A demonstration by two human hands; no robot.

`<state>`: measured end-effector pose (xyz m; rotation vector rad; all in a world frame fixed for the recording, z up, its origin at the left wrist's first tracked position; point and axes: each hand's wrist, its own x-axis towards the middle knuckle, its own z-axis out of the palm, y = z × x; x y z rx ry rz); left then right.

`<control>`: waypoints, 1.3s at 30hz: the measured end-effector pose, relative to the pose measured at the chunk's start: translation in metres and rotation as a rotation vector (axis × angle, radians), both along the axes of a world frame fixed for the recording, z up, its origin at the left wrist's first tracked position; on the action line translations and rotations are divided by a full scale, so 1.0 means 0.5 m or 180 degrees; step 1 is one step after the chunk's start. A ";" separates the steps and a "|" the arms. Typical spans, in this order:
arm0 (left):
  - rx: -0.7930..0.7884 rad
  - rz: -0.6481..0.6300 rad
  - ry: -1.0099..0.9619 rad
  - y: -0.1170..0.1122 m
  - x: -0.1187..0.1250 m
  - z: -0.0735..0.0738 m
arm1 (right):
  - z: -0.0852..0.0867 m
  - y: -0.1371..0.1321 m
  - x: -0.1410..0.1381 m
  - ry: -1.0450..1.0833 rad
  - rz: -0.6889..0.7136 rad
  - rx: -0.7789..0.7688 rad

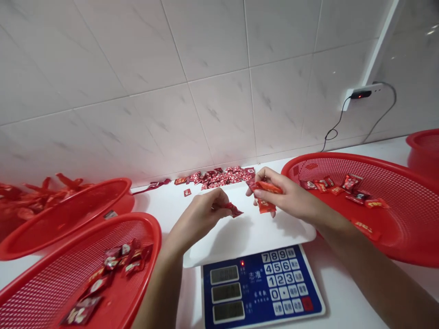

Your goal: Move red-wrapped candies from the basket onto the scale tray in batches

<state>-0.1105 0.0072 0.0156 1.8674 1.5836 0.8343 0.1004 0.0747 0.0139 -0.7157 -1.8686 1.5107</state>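
Over the white pan (219,249) of a digital scale (257,292), both my hands hold small wrapped packets. My left hand (209,208) pinches a dark red candy packet (234,210) between thumb and fingertips. My right hand (274,194) is closed around several candy packets (265,203), orange-red and dark red, partly covered by the fingers. Bare pan surface shows beneath both hands. Blue keypad and grey displays form the scale's front. The displays' digits are too faint to read.
Red mesh baskets stand at left (156,228) and right (404,228), each with several wrapped candies inside. Another red basket (118,185) sits far left beside red packaging. A pile of small red packets (219,177) lies along the tiled wall. A black cable (334,128) hangs from a power strip.
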 end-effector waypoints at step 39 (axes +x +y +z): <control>0.1248 0.0950 0.1745 0.001 -0.006 0.002 | -0.007 0.004 -0.023 0.0635 -0.0070 -0.0359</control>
